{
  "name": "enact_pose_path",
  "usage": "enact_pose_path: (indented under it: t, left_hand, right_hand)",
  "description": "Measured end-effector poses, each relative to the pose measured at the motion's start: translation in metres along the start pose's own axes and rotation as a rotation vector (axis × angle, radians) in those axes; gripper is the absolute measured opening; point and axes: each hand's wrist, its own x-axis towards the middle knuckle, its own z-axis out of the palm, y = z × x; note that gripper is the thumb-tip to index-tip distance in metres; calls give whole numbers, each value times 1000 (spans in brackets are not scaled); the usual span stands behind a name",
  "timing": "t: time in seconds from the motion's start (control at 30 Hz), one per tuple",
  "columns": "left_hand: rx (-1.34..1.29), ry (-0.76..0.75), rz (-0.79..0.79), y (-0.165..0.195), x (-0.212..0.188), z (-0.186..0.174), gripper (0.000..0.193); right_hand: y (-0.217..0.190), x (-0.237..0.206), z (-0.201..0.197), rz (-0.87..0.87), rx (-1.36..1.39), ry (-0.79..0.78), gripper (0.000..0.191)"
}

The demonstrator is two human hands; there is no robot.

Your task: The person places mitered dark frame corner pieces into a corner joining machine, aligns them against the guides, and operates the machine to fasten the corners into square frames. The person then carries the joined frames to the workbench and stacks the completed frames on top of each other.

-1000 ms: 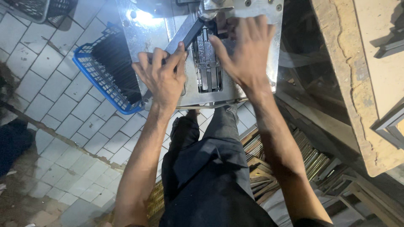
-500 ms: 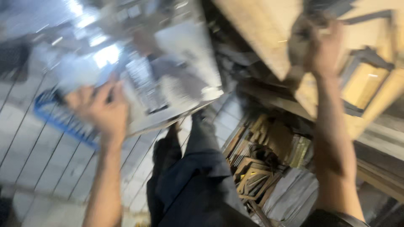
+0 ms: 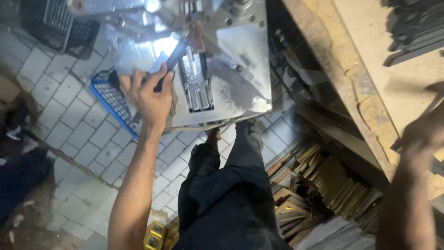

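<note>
My left hand (image 3: 150, 95) grips a dark flat metal bar (image 3: 172, 58) that lies slanted on the shiny steel machine plate (image 3: 240, 69), just left of a ribbed metal fixture (image 3: 198, 82). My right hand (image 3: 423, 132) is blurred at the right edge, over the wooden workbench (image 3: 370, 78); whether it holds anything is not visible. My dark trousers (image 3: 231, 194) and one shoe show below the plate.
A blue wire basket (image 3: 113, 104) stands on the white tiled floor (image 3: 69, 134) left of the machine. A black crate (image 3: 55, 21) sits at the top left. Dark metal strips (image 3: 414, 25) are stacked on the bench. Wooden and brass pieces (image 3: 319, 185) lie piled underneath.
My right hand left the machine plate and swung right to the wooden bench. My left hand stayed at the plate, still gripping the dark bar. The camera view shifted right and back.
</note>
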Motion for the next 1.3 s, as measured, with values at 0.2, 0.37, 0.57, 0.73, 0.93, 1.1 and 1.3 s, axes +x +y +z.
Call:
enact_pose_path:
  t: [0.2, 0.37, 0.57, 0.73, 0.93, 1.1, 1.3]
  left_hand:
    - [28, 40, 0, 10, 6, -5, 21]
    - [13, 54, 17, 5, 6, -4, 20]
    - [5, 45, 41, 0, -1, -3, 23]
    - [54, 31, 46, 0, -6, 0, 27]
    - [38, 32, 33, -2, -8, 4, 25]
    - [49, 32, 34, -2, -7, 2, 22]
    - [63, 18, 56, 1, -7, -2, 24]
  right_hand:
    - [-48, -146, 143, 267, 605, -259, 31]
    - [-67, -178, 184, -428, 47, -303, 20]
    - [-43, -160, 187, -483, 387, -498, 15]
    - [-22, -133, 213, -707, -3, -592, 27]
    - [-4, -115, 217, -852, -659, -609, 61]
    - [-17, -129, 209, -685, -969, -760, 86]
    - [-22, -149, 233, -851, -1040, -593, 59]
